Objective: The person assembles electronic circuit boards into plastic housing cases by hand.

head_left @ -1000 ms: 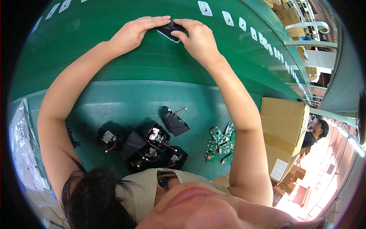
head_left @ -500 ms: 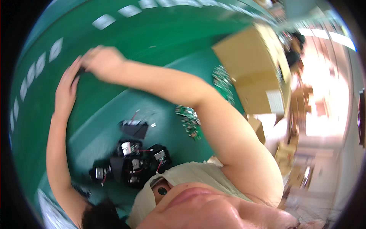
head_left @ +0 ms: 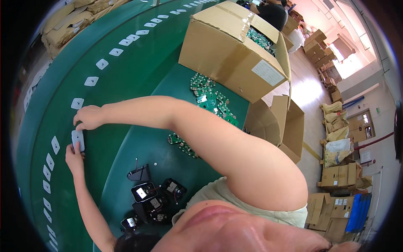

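Note:
A pale, rounded rectangular plate [head_left: 78, 137] with small dark marks is held over the green belt at the left. My left hand [head_left: 75, 160] grips its near end, one finger lying along the upper face. At the far end, the bent fingers of my right hand [head_left: 90, 117] close on the edge, with the fingertips partly hidden. Just beyond my right hand lies a white square piece [head_left: 77, 103] on the belt. Another white piece [head_left: 56, 145] rests left of my left hand.
Black housings [head_left: 145, 191] with metal parts and wires cluster near my body. Green circuit boards [head_left: 214, 105] lie under and beyond my right arm. A large cardboard box [head_left: 222, 50] holds more boards. Along the curved green belt [head_left: 126, 71] run several white pieces.
The view has swung, and the blur is gone. My hands, earlier close together around something dark and blurred, now sit at opposite ends of the pale plate.

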A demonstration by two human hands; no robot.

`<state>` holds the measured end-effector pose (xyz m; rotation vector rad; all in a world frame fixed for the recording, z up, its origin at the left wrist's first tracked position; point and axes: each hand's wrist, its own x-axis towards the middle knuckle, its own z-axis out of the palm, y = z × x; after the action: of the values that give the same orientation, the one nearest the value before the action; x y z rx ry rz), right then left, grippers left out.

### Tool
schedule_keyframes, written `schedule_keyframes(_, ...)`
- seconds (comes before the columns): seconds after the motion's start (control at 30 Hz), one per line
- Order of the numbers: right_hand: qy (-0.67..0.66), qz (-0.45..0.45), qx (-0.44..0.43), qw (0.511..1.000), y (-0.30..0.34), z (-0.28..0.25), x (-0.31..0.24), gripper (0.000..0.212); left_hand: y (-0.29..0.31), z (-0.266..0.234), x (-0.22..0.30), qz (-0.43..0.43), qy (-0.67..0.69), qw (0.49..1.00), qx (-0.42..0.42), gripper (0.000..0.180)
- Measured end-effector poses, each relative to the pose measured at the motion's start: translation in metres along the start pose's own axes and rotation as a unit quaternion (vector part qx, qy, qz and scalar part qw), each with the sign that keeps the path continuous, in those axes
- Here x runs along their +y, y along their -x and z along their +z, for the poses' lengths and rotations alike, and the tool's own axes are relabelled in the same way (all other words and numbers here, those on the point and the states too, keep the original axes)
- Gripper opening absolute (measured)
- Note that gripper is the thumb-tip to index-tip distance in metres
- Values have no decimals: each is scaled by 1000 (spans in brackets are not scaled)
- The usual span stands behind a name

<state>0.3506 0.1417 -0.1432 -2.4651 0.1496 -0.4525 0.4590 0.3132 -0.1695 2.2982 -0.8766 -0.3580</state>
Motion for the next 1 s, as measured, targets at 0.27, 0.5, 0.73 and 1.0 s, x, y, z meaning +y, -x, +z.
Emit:
schedule_keyframes(0.27,-186,-66,-53,979,129,-75,-68,21,10,-4,22,-144,195,961,-133,36)
schedule_keyframes(0.5,-137,-230,-437,858,286,-95,-164,35,17,-12,4,-119,79,988,-52,44)
schedule_keyframes(0.73,-352,-243,-293,855,326,-95,-189,17,139,-51,109,51,134,989,-21,33)
schedule_keyframes(1.0,-347,-56,-223,909,327,-130,-141,12,355,-48,142,235,203,855,-415,45)
